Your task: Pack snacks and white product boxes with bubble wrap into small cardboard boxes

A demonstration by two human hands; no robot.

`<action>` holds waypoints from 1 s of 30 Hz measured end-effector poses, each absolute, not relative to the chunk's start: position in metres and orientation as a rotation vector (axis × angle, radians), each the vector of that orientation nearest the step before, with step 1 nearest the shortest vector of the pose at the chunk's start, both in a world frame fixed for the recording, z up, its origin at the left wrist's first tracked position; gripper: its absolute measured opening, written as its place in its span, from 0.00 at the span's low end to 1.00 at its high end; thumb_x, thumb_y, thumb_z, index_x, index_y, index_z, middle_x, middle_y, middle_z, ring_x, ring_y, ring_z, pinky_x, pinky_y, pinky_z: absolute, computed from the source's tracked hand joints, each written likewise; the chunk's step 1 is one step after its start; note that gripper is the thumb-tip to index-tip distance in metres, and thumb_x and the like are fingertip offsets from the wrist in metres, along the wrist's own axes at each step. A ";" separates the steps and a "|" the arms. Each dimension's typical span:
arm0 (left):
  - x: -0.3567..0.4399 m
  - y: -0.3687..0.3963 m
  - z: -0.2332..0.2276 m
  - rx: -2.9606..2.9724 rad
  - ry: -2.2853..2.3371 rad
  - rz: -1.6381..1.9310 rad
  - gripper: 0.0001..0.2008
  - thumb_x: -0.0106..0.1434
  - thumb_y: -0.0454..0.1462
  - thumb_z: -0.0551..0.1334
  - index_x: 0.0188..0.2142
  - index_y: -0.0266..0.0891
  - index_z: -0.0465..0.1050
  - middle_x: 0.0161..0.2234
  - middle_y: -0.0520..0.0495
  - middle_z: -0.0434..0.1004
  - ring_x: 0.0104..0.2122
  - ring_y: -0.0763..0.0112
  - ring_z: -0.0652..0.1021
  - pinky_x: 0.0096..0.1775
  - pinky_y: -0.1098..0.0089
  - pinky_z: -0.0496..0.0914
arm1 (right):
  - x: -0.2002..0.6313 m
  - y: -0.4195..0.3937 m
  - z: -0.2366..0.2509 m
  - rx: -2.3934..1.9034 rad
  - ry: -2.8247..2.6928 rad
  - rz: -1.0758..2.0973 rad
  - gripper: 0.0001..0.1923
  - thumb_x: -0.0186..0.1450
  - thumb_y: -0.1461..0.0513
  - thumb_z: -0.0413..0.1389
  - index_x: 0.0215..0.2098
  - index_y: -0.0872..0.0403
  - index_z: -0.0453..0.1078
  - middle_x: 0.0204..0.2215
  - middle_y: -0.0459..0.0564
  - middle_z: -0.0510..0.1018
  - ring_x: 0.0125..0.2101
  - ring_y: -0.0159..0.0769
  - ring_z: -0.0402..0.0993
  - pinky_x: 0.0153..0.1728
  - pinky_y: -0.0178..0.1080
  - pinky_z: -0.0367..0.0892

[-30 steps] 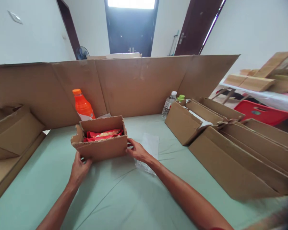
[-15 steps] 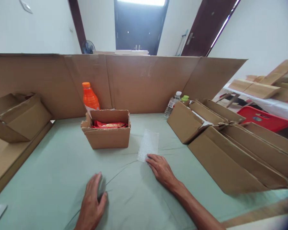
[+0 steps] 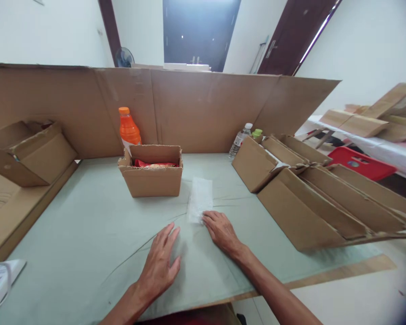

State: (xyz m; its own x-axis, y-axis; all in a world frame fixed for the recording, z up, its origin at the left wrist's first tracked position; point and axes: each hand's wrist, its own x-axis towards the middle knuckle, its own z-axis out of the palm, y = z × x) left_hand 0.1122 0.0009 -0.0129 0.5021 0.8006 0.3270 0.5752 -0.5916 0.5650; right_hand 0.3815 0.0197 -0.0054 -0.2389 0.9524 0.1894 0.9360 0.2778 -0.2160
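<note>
A clear strip of bubble wrap lies flat in the middle of the green-covered table. My right hand is at its lower right corner, fingers together on the edge; the thumb is mostly hidden. To the left, my left hand hovers low over the cloth, fingers apart and nothing in it, short of the wrap. Beyond the hands stands an open cardboard box with red packets inside. An orange bottle rises behind that box.
Several open cardboard boxes line the right side, with a clear water bottle and a green-capped bottle behind them. Another box sits at the left. A cardboard screen closes off the back. A white item lies front left.
My left hand has moved right and forward, towards the wrap. The bubble wrap has shifted slightly left and straightened, with my right hand still at its corner. The view has tilted down a little.
</note>
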 end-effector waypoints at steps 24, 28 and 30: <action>0.134 0.001 0.001 2.009 1.166 0.739 0.27 0.63 0.32 0.56 0.62 0.38 0.61 0.40 0.46 0.79 0.39 0.64 0.78 0.45 0.62 0.72 | 0.370 -0.033 0.038 -1.433 -1.873 1.090 0.12 0.71 0.57 0.50 0.41 0.53 0.75 0.36 0.48 0.82 0.36 0.38 0.78 0.35 0.37 0.71; 0.135 0.010 -0.002 1.873 1.329 0.597 0.29 0.61 0.34 0.56 0.63 0.36 0.60 0.33 0.50 0.76 0.31 0.67 0.75 0.37 0.66 0.70 | 0.369 -0.048 0.043 -1.500 -1.766 0.599 0.09 0.71 0.59 0.52 0.43 0.52 0.74 0.40 0.51 0.82 0.42 0.40 0.78 0.43 0.40 0.72; 0.138 0.014 -0.005 1.899 1.347 0.552 0.31 0.61 0.34 0.56 0.64 0.35 0.58 0.31 0.51 0.75 0.30 0.66 0.75 0.37 0.66 0.70 | 0.362 -0.054 0.038 -1.388 -1.931 0.411 0.08 0.69 0.62 0.54 0.45 0.51 0.73 0.40 0.52 0.82 0.42 0.40 0.78 0.44 0.42 0.71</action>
State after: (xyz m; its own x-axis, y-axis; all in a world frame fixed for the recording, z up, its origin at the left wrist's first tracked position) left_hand 0.1378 0.0142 -0.0055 0.3592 0.9309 -0.0659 0.6169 -0.1838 0.7653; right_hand 0.3624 -0.0539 0.0383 -0.1684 0.9168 0.3620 0.6903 0.3719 -0.6207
